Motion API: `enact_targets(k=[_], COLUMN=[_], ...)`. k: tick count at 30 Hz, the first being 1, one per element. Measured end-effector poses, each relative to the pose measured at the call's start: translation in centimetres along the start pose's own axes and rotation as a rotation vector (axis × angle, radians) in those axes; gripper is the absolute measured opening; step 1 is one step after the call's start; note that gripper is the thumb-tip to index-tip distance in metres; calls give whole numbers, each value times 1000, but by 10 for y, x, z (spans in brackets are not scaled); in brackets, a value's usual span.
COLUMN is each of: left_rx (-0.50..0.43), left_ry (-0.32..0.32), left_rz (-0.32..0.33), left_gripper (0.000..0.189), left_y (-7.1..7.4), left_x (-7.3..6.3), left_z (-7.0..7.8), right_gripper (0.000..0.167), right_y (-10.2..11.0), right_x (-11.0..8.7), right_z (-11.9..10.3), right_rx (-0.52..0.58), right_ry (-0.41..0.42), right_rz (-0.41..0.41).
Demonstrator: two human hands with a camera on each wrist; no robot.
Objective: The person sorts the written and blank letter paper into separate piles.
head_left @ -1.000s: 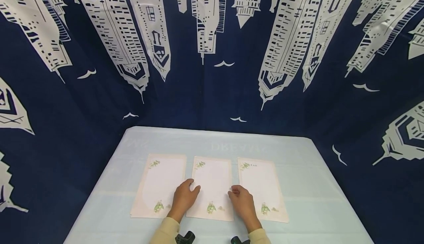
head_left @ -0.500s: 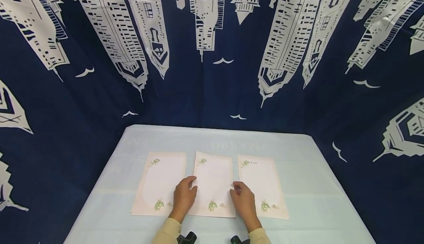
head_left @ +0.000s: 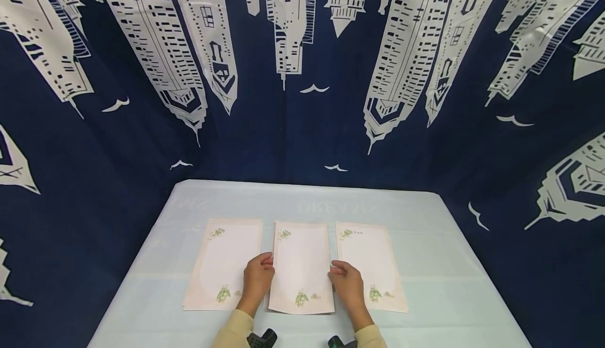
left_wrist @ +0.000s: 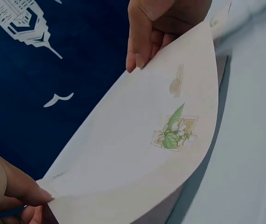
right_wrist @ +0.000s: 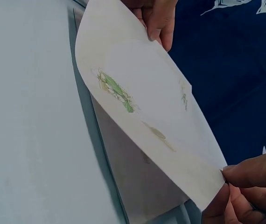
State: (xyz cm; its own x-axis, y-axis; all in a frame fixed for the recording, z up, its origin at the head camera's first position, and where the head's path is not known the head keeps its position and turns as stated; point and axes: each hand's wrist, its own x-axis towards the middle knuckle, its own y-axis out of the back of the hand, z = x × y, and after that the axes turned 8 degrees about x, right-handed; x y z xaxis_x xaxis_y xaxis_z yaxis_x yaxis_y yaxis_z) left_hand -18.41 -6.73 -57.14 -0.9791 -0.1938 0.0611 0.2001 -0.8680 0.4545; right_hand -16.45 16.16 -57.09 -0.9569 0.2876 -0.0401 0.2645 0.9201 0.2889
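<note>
A pale pink sheet of letter paper (head_left: 302,264) with green flower prints hangs between both hands, its near edge bowed. My left hand (head_left: 257,281) pinches its left edge between thumb and fingers. On the opposite edge, my right hand (head_left: 347,284) pinches the paper the same way. In the right wrist view, the lifted sheet (right_wrist: 137,79) stands apart from more paper (right_wrist: 133,172) lying on the table below it. Matching letter paper lies to the left (head_left: 222,264) and to the right (head_left: 371,266).
A white cloth (head_left: 449,285) covers the table, with faint lettering near the back edge. Behind and beside it hangs a dark blue curtain (head_left: 283,127) printed with white buildings and birds. Dark devices sit at the left wrist (head_left: 262,338) and right wrist (head_left: 341,341).
The middle sheet has come up off the paper beneath it, held at both sides. The left hand has shifted slightly left with its edge. Both side papers stay put.
</note>
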Motion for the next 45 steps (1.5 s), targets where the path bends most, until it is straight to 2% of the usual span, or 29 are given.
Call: enact_targets(k=[7,12,20,28,33,39,45], left_rx=[-10,-16,0,58,86,137,186], left_ry=[32,48,68,118,138,132,139], left_rz=[-6,2,35,58,58,53,61], left_gripper=[36,35,34,34,35,36,37], left_y=[12,27,64,108,129,144,149], left_x=[7,12,24,30,32,35,40], left_z=[-3,-11,-27,-46,-54,-63,-68], right_gripper=[30,32,32,27,24,22,19], right_y=[-9,-20,-52,-101,-128,-148,-155], right_x=[-1,-3,-2,-9,-13,-15,-17], right_z=[-9,-18,-30,-41,-46,-47,-48], right_rx=[88,135,173,170,166,142,148], right_ry=[-32,-41,17,42,60,92,95], right_rz=[-53,-112,-194,-249,-262,-270,-312])
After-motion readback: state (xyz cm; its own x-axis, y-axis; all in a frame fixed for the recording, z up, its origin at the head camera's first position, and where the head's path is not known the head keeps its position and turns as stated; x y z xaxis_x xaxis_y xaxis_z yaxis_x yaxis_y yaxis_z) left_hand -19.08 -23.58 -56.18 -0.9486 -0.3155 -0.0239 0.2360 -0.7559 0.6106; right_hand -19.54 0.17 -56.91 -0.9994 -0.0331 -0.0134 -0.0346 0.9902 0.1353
